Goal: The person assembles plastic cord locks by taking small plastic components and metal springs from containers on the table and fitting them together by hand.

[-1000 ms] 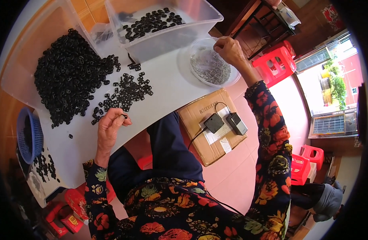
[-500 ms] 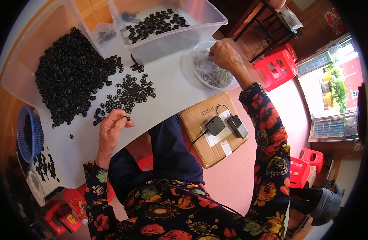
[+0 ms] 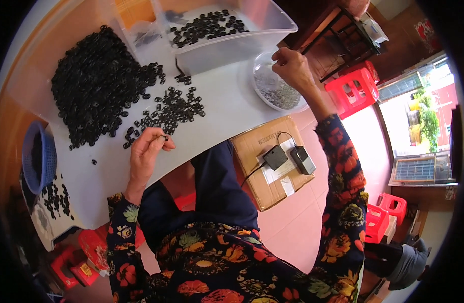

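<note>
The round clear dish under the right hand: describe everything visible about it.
The round clear dish looks like thin transparent plastic, shallow, with a low rim. It sits flat at the white table's right edge, beside the clear plastic bin. A layer of small silvery metal pieces covers its bottom. The right hand hovers above its far rim, fingers pinched together; contact cannot be told.

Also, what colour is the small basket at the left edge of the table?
Blue basket, seen best in the head view.

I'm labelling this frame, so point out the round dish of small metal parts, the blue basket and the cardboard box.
round dish [image 3: 262,65], head view, bare left rim.
blue basket [image 3: 40,151], head view, ribbed wall.
cardboard box [image 3: 257,189], head view, bare top.
</note>
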{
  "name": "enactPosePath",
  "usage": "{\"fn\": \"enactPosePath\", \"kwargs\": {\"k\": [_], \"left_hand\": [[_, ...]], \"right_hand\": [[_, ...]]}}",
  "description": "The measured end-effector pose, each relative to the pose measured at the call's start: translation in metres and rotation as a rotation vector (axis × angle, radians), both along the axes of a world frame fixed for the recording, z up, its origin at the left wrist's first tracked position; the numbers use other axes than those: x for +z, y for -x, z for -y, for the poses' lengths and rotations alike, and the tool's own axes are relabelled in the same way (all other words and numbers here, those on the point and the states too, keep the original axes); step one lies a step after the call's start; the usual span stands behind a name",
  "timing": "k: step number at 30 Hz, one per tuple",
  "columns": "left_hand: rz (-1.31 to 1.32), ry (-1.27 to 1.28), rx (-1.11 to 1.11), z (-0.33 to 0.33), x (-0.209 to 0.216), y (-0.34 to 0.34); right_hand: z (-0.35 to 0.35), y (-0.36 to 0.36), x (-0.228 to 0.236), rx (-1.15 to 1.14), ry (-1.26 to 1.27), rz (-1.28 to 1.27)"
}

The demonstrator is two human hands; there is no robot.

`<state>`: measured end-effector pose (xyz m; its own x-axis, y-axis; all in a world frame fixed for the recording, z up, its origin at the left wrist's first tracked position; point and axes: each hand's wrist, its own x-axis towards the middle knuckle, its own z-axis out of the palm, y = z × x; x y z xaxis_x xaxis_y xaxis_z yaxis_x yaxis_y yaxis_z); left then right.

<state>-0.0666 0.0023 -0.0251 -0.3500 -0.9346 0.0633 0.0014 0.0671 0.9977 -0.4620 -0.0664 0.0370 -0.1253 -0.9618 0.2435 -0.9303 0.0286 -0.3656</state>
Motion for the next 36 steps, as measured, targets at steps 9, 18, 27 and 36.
{"fn": "enactPosePath", "kwargs": {"k": [9,18,27,36], "left_hand": [[-0.005,-0.044,0.039,0.0,0.002,0.005],[0.086,-0.043,-0.032,-0.002,0.009,-0.006],[0.117,-0.103,-0.113,-0.002,0.017,-0.003],[0.105,-0.13,-0.122,-0.002,0.015,-0.002]], "right_hand": [[-0.079,-0.144,-0.013,0.457,-0.299,1.239],[-0.072,-0.205,-0.067,0.468,-0.314,1.406],[-0.068,-0.207,-0.067,0.599,-0.338,1.435],[-0.071,-0.209,-0.067,0.545,-0.327,1.435]]}}
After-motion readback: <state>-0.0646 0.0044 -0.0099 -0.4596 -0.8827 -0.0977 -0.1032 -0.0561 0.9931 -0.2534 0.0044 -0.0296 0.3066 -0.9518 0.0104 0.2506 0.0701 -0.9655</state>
